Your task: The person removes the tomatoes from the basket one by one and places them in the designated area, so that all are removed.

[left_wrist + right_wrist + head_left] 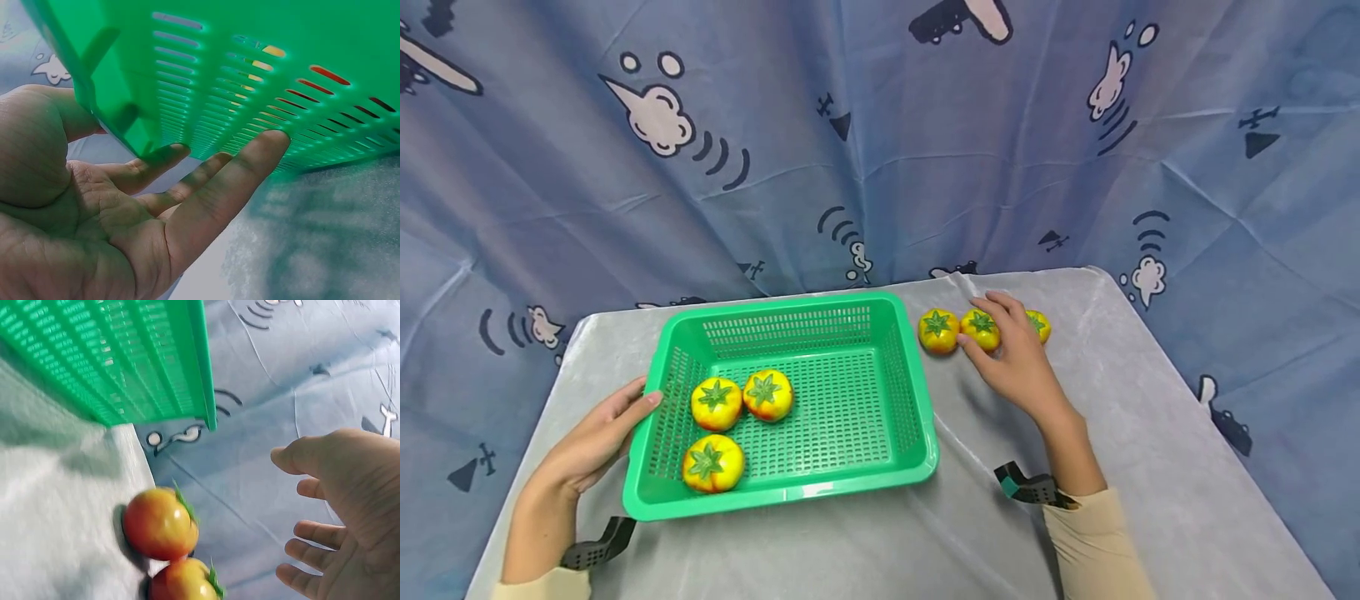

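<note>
My left hand (597,439) holds the left rim of a green plastic basket (782,493), thumb over the edge. In the left wrist view its fingers (215,203) extend under the slotted side. Three yellow-red persimmon-like fruits with green leafy tops lie in the basket's left part, one of them at the front (713,463). My right hand (1018,364) hovers, fingers loosely bent, over a row of three similar fruits: a left one (938,331), a middle one (981,328) and a partly hidden right one (1040,325). The right wrist view shows that hand apart from two fruits (160,524).
A pale grey cloth (1157,467) covers the table. Behind it hangs a blue patterned curtain (880,150), close to the table's back edge. The basket's right wall stands just left of the fruit row.
</note>
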{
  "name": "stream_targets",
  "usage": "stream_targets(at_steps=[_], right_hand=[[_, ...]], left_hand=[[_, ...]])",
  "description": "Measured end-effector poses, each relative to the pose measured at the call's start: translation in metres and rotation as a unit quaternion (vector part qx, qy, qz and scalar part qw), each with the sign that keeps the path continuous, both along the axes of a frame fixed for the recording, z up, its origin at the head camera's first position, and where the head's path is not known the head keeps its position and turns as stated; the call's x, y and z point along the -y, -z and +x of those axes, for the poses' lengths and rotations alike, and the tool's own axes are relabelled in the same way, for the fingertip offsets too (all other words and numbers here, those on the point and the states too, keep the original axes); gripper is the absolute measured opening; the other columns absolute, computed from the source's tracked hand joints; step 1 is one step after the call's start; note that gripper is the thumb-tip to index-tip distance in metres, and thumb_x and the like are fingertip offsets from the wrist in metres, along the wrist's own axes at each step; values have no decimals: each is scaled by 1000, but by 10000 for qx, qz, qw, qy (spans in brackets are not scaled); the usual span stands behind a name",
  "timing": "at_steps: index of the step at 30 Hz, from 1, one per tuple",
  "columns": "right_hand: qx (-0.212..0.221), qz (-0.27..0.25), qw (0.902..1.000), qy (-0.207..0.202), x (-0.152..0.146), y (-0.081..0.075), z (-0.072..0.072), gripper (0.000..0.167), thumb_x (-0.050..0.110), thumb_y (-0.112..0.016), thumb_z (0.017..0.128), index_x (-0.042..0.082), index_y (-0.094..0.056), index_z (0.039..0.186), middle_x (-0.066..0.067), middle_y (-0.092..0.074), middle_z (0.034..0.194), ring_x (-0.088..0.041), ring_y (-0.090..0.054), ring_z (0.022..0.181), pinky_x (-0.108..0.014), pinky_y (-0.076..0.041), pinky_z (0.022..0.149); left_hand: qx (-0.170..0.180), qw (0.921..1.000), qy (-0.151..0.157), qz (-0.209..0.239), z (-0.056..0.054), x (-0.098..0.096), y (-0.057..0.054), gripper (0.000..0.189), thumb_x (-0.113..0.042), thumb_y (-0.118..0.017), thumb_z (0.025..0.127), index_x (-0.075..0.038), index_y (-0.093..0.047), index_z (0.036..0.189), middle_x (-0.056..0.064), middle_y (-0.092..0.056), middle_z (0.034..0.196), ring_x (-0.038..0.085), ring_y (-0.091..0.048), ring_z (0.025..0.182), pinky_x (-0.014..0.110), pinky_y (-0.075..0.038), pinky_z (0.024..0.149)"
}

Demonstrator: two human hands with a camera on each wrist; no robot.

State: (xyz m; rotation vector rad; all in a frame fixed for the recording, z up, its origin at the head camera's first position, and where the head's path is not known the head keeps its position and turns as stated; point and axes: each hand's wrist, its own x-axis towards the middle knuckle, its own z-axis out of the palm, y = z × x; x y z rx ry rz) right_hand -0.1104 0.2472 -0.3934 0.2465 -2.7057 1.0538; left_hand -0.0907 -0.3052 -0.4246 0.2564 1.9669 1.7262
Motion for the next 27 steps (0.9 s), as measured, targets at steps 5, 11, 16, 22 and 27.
stream_targets(at_steps=[5,11,16,22,27], right_hand=[[135,15,9994,-306,17,-8,0,59,19,-75,100,8,-53,154,-20,-37,166,-42,-36,155,-70,-35,123],[269,98,9973,-678,35,-18,-2,58,22,-75,100,12,-54,154,-17,-37,167,-41,-36,157,-66,-39,123],[295,79,9943,-1018,48,-26,-5,58,22,-74,101,12,-53,155,-15,-36,167,-39,-35,157,-68,-38,123],[394,158,9873,-1530,64,-34,-6,58,25,-73,102,12,-53,155,-14,-42,163,-36,-42,152,-64,-42,121],[451,257,9797,-1934,79,-37,-7,58,26,-74,102,13,-54,154,-12,-51,159,-32,-52,147,-57,-45,122]], left_hand=[[-12,9999,53,94,0,1,0,71,-24,-33,118,10,8,164,-14,-69,128,11,-75,110,33,-66,88],[-36,9999,97,110,0,-1,-1,71,-24,-33,118,11,8,164,-14,-70,127,12,-76,110,33,-67,88],[-26,9999,98,111,-3,-3,-2,71,-25,-34,118,11,7,164,-14,-71,126,12,-76,109,34,-67,88],[18,9999,39,108,-2,-3,-2,71,-26,-34,118,9,6,164,-13,-69,127,13,-76,110,35,-67,89],[61,9999,49,154,1,-1,0,67,-25,-34,118,8,3,164,-12,-69,128,14,-76,111,36,-66,90]])
